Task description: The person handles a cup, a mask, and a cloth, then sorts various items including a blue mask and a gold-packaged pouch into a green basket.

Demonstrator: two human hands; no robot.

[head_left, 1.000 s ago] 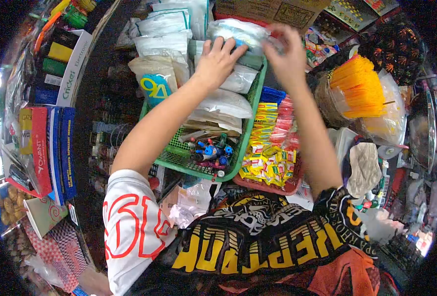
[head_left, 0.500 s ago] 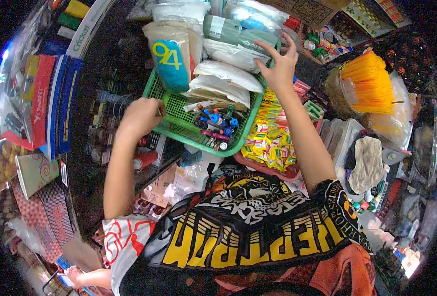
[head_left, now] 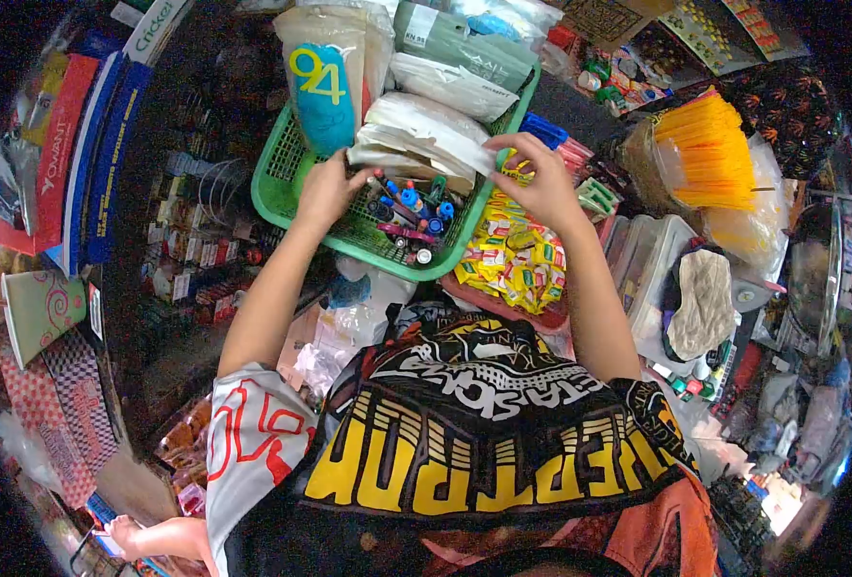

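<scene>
A stack of white paper packets stands on edge in a green plastic basket. My left hand is closed at the stack's lower left corner, its fingers partly hidden. At the right end, my right hand pinches the stack's edge between thumb and fingers. Just below the packets lie several markers and pens. Behind them in the basket are a clear-bagged brown pack marked 94 and a grey-green KN95 mask pack.
Yellow candy sachets fill a red tray right of the basket. Farther right are orange-yellow sticks in a bag and clear plastic boxes. Blue and red boxes stand at left. Another person's hand shows at lower left.
My left hand has moved from the basket's left rim to the packets' left end. My right hand has come down from the mask packs to their right end. The basket sits slightly higher in view.
</scene>
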